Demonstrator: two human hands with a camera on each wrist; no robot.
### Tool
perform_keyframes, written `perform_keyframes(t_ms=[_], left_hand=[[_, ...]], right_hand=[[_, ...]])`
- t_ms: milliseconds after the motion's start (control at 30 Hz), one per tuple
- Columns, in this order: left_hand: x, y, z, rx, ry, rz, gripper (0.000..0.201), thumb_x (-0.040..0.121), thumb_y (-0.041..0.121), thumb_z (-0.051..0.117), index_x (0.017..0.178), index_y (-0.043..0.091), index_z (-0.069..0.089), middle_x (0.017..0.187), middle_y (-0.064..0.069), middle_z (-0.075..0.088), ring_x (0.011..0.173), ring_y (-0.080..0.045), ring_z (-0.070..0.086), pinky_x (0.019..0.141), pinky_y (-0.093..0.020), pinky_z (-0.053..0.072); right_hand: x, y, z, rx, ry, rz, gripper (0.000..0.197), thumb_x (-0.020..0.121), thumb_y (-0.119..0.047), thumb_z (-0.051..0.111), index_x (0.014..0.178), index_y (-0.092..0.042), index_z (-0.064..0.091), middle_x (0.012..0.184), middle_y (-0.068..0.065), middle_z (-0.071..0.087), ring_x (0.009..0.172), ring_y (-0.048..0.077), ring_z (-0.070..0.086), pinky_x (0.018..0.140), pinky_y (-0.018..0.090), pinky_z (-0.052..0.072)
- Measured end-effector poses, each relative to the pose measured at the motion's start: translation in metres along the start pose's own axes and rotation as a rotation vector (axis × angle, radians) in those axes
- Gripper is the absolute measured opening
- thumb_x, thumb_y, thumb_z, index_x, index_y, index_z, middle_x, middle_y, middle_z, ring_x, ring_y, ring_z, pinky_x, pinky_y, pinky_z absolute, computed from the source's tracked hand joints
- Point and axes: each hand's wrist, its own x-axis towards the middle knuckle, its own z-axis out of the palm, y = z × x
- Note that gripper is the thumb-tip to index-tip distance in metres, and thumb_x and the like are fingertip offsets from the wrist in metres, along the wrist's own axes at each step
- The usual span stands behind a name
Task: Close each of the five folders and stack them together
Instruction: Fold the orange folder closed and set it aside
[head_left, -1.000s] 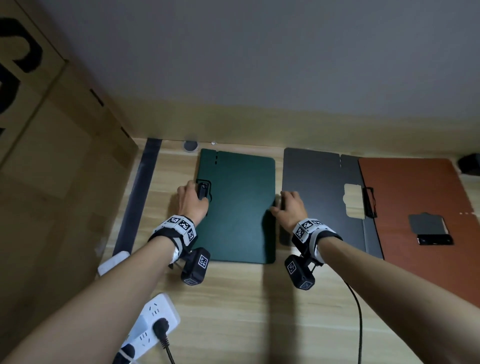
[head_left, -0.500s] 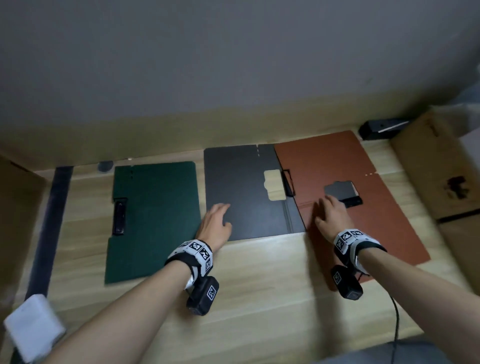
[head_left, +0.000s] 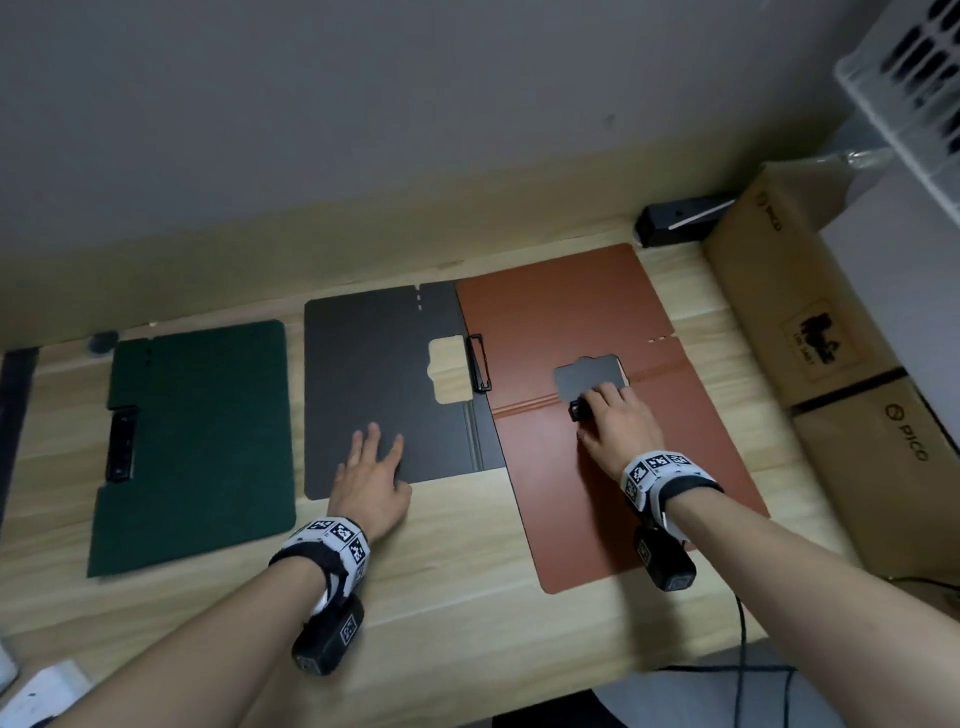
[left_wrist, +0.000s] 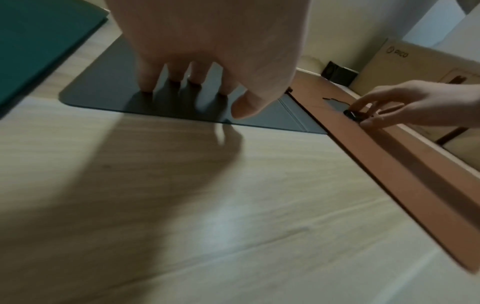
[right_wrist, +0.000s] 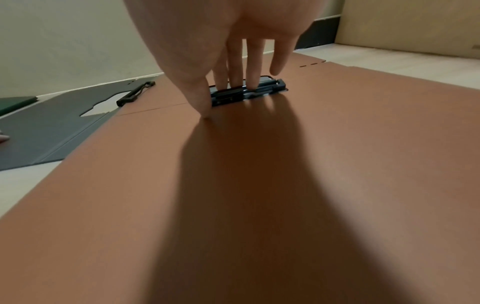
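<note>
A closed green folder (head_left: 197, 441) lies at the left of the wooden table (head_left: 467, 571). Beside it lies an open dark grey folder (head_left: 384, 384) with a wire clip (head_left: 478, 364) at its right. An open brown folder (head_left: 597, 493) overlaps the grey one's right half. My left hand (head_left: 371, 467) lies flat, fingers spread, on the grey folder's near left part (left_wrist: 103, 92). My right hand (head_left: 613, 421) pinches the black clip (right_wrist: 259, 90) at the brown folder's spine, fingers on top and thumb at its near edge. No other folders are in view.
Cardboard boxes (head_left: 810, 322) stand along the right table edge. A black device (head_left: 675, 226) sits against the back wall. A white slatted basket (head_left: 914, 78) is at the top right. A cable (head_left: 743, 649) hangs off the front edge. A white object (head_left: 41, 696) shows at the bottom left.
Both hands left the green folder and moved right. The left settled on the grey folder; the right slid onto the brown folder's clip. The head view swung right.
</note>
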Motion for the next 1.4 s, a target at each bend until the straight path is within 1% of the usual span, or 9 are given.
perform_keyframes(t_ms=[167, 333, 533, 667, 867, 967, 1100, 1267, 1400], left_hand=[[0.013, 0.026, -0.012, -0.114, 0.130, -0.072, 0.056, 0.092, 0.025, 0.048, 0.146, 0.014, 0.042, 0.155, -0.013, 0.029, 0.142, -0.030, 0.030, 0.110, -0.045, 0.038], [0.052, 0.076, -0.025, -0.180, 0.222, 0.047, 0.039, 0.089, 0.021, 0.050, 0.127, 0.014, 0.058, 0.130, -0.003, 0.051, 0.124, -0.023, 0.043, 0.090, -0.040, 0.047], [0.112, 0.128, -0.040, 0.009, 0.167, -0.015, 0.051, 0.094, 0.055, 0.035, 0.107, 0.011, 0.057, 0.103, -0.010, 0.067, 0.095, -0.033, 0.063, 0.069, -0.035, 0.042], [0.123, 0.129, -0.045, 0.182, 0.219, 0.042, 0.052, 0.100, 0.046, 0.029, 0.095, 0.008, 0.065, 0.097, -0.014, 0.071, 0.088, -0.034, 0.066, 0.066, -0.034, 0.038], [0.118, 0.125, -0.048, 0.320, 0.147, 0.120, 0.018, 0.088, 0.010, 0.048, 0.103, 0.009, 0.059, 0.100, -0.010, 0.069, 0.094, -0.034, 0.067, 0.066, -0.034, 0.041], [0.119, 0.127, -0.047, 0.295, 0.174, 0.122, 0.021, 0.097, 0.022, 0.044, 0.105, 0.009, 0.059, 0.102, -0.011, 0.069, 0.096, -0.034, 0.066, 0.068, -0.035, 0.041], [0.125, 0.129, -0.042, 0.219, 0.212, 0.069, 0.055, 0.102, 0.051, 0.026, 0.103, 0.009, 0.061, 0.102, -0.012, 0.069, 0.094, -0.033, 0.066, 0.065, -0.033, 0.037], [0.111, 0.134, -0.045, 0.083, 0.238, 0.031, 0.040, 0.098, 0.045, 0.041, 0.109, 0.008, 0.051, 0.104, -0.011, 0.066, 0.093, -0.034, 0.065, 0.066, -0.036, 0.042], [0.089, 0.155, -0.031, -0.081, 0.254, 0.158, 0.032, 0.093, 0.033, 0.047, 0.111, 0.009, 0.054, 0.110, -0.011, 0.062, 0.100, -0.032, 0.062, 0.077, -0.040, 0.050]], right_hand=[[0.004, 0.015, 0.002, 0.080, -0.003, -0.015, 0.040, 0.083, -0.048, 0.066, 0.113, -0.023, 0.060, 0.114, -0.001, 0.054, 0.109, 0.024, 0.045, 0.088, 0.035, 0.041], [0.011, 0.024, 0.004, 0.190, -0.027, -0.015, 0.043, 0.079, -0.052, 0.069, 0.112, -0.025, 0.061, 0.111, -0.001, 0.052, 0.108, 0.022, 0.045, 0.089, 0.035, 0.040], [0.015, 0.030, 0.012, 0.261, 0.007, 0.003, 0.041, 0.074, -0.050, 0.075, 0.106, -0.027, 0.065, 0.108, -0.002, 0.053, 0.105, 0.021, 0.043, 0.088, 0.035, 0.037], [0.016, 0.032, 0.015, 0.277, 0.038, 0.000, 0.042, 0.070, -0.051, 0.076, 0.101, -0.025, 0.067, 0.103, -0.002, 0.055, 0.100, 0.022, 0.045, 0.083, 0.036, 0.038], [0.013, 0.042, 0.018, 0.274, 0.067, 0.007, 0.042, 0.069, -0.052, 0.077, 0.100, -0.025, 0.067, 0.103, -0.003, 0.056, 0.098, 0.022, 0.046, 0.079, 0.032, 0.035], [0.008, 0.053, 0.018, 0.283, 0.096, 0.047, 0.040, 0.069, -0.051, 0.078, 0.099, -0.026, 0.067, 0.102, -0.004, 0.056, 0.095, 0.021, 0.046, 0.075, 0.030, 0.030], [0.003, 0.062, 0.018, 0.285, 0.097, 0.077, 0.038, 0.070, -0.048, 0.079, 0.098, -0.025, 0.067, 0.102, -0.004, 0.056, 0.095, 0.022, 0.046, 0.076, 0.030, 0.029], [0.003, 0.060, 0.016, 0.286, 0.084, 0.090, 0.038, 0.070, -0.047, 0.079, 0.097, -0.025, 0.065, 0.100, -0.004, 0.055, 0.099, 0.023, 0.047, 0.078, 0.031, 0.030], [0.002, 0.059, 0.015, 0.290, 0.081, 0.089, 0.038, 0.072, -0.048, 0.077, 0.099, -0.025, 0.065, 0.102, -0.004, 0.055, 0.101, 0.022, 0.046, 0.079, 0.031, 0.031]])
